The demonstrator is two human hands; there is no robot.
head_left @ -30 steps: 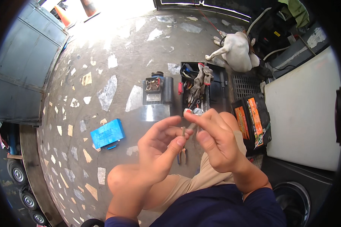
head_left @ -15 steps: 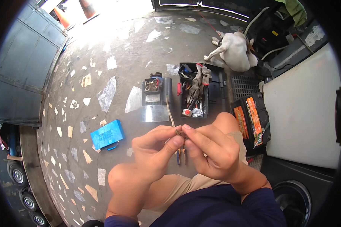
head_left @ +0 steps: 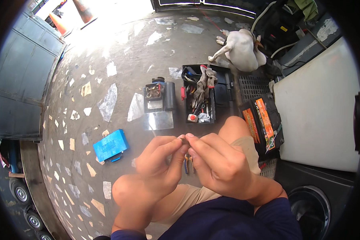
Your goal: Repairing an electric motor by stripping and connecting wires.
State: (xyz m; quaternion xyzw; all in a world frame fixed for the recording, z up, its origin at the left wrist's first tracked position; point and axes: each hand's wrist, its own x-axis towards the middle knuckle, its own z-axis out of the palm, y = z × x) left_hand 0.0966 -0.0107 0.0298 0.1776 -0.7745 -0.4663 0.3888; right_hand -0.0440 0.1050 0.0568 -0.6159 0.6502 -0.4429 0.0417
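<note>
My left hand (head_left: 160, 160) and my right hand (head_left: 218, 162) meet in front of me, each closed in a pinch with the fingertips almost touching. Between them is the small dark end of a pale cable (head_left: 153, 131); a short, faint length of the cable shows beyond my left fingers, and the rest is hidden by the hand. Below the fingertips, partly covered by both hands, are pliers with blue and orange handles (head_left: 188, 164). Past my hands stands a dark motor-like unit (head_left: 170, 96) with its small box open, a shiny metal sheet (head_left: 159, 121) at its near side.
An open black toolbox (head_left: 212, 108) holds gloves and hand tools. A blue case (head_left: 111, 145) lies on the floor at left. To the right are a black box with orange labels (head_left: 264, 120) and a large white panel (head_left: 318, 108). A white dog (head_left: 242, 50) lies farther back.
The cable, which rose upright from my fingers, now points left and is mostly hidden behind my left hand. My fingertips have shifted slightly left. The view has tilted a little.
</note>
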